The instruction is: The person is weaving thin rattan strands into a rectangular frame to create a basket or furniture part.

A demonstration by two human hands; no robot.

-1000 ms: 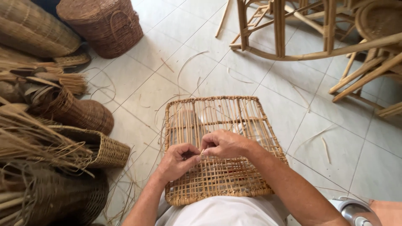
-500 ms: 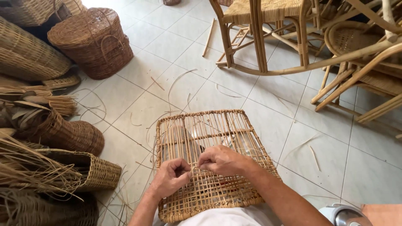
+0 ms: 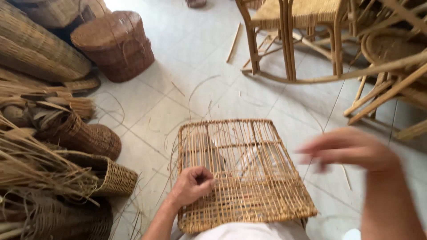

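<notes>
The left hand (image 3: pixel 192 184) curls its fingers into the weave at the left edge of a half-woven cane panel (image 3: pixel 242 173) lying on the lap, pinching what looks like a strand. Right of it, clear of the panel, the right hand (image 3: pixel 349 149) hangs blurred in the air, fingers loosely spread, holding nothing. Baskets (image 3: pixel 95 153) pile up to the left; a rattan chair (image 3: pixel 293 35) stands beyond.

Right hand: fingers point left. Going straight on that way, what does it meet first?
Probably the far, open-weave part of the rectangular woven rattan panel, though the blurred right hand looks raised, so it may pass above it. The left hand sits lower, out of that line.
</notes>
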